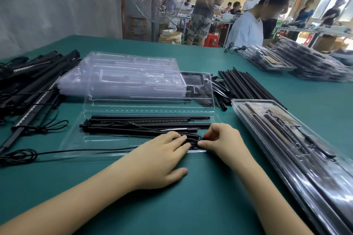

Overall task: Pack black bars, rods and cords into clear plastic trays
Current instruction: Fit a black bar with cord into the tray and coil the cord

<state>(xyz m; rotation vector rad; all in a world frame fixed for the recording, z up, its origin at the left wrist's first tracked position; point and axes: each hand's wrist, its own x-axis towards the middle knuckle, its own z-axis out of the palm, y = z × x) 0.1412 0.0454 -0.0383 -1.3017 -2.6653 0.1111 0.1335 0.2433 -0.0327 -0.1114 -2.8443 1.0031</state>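
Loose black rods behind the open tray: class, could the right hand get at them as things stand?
Probably yes: the rods lie uncovered with nothing above them, though the right hand pinches a cord.

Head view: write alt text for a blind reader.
Two bare hands tuck a coiled black cord into an open clear plastic tray on a green table: the left hand presses it, the right hand pinches it. Black bars lie in the tray.
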